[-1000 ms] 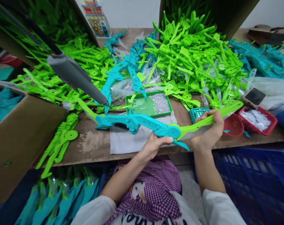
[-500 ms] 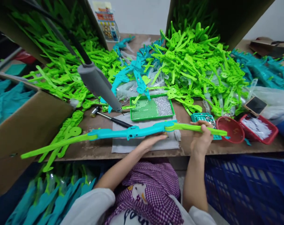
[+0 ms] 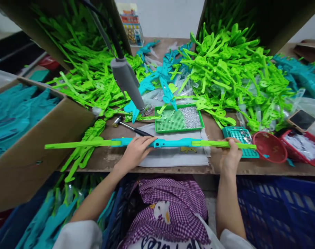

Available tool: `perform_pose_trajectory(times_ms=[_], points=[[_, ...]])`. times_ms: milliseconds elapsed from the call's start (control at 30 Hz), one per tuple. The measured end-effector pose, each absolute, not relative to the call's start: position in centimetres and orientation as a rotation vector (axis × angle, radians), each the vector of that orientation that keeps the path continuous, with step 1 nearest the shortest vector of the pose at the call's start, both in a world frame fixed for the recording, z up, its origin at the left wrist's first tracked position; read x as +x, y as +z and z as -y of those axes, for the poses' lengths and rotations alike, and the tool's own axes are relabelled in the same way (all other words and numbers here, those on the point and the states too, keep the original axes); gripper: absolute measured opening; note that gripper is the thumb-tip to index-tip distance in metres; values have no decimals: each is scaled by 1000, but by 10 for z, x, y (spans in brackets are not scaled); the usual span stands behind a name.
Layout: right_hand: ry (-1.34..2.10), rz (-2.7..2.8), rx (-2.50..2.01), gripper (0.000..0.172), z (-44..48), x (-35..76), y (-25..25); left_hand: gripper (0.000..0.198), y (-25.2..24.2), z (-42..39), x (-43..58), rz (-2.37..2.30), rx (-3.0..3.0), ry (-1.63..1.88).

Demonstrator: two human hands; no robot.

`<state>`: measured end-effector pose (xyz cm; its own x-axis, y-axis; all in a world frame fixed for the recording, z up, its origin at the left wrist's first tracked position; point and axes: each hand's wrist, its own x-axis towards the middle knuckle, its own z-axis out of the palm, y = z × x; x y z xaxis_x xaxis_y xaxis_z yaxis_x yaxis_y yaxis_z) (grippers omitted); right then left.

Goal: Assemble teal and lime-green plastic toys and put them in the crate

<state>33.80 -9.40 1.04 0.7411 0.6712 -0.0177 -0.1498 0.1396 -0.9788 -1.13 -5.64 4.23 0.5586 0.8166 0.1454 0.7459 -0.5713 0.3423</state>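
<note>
A long jointed plastic piece [image 3: 173, 142], turquoise in the middle with lime green arms at both ends, spans level above the front of the table. My left hand [image 3: 138, 150] is wrapped round its turquoise part, left of the centre joint. Near the right end, my right hand [image 3: 230, 155] pinches the green arm. Beneath the piece lies a white cloth [image 3: 173, 160]. Just behind it are a green tray [image 3: 179, 119] with small metal pins and a hammer [image 3: 133, 128]. A grey power screwdriver [image 3: 127, 81] hangs above the table, tip down.
Heaps of green parts [image 3: 225, 72] spill from boxes at the back. A cardboard box [image 3: 77, 121] of turquoise parts stands left. At right are a turquoise tray [image 3: 237, 133], a red bowl [image 3: 269, 147] and a red basket [image 3: 303, 147]. Blue crates [image 3: 282, 204] sit below the table edge.
My left hand has moved left from under the piece and closed over its turquoise part. The piece has turned from slanting to level. The view has shifted a little left.
</note>
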Motion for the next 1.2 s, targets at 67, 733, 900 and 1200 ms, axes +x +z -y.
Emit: perform_pose_trajectory(times_ms=[67,733,900,1200], points=[[713,565,-1343,36,96,346,6,38,41,49,-10,-1280,2600,354],[-43,2302,-1580,35,76,333,25,38,44,28,-9,-1339,2546,364],[-76,1854,-1488,31,101,356,25,42,48,27,-11,-1352,2412,309],[-133,1197,-1939,36,135,470,3,62,31,13,-1,-1355,2003,163]])
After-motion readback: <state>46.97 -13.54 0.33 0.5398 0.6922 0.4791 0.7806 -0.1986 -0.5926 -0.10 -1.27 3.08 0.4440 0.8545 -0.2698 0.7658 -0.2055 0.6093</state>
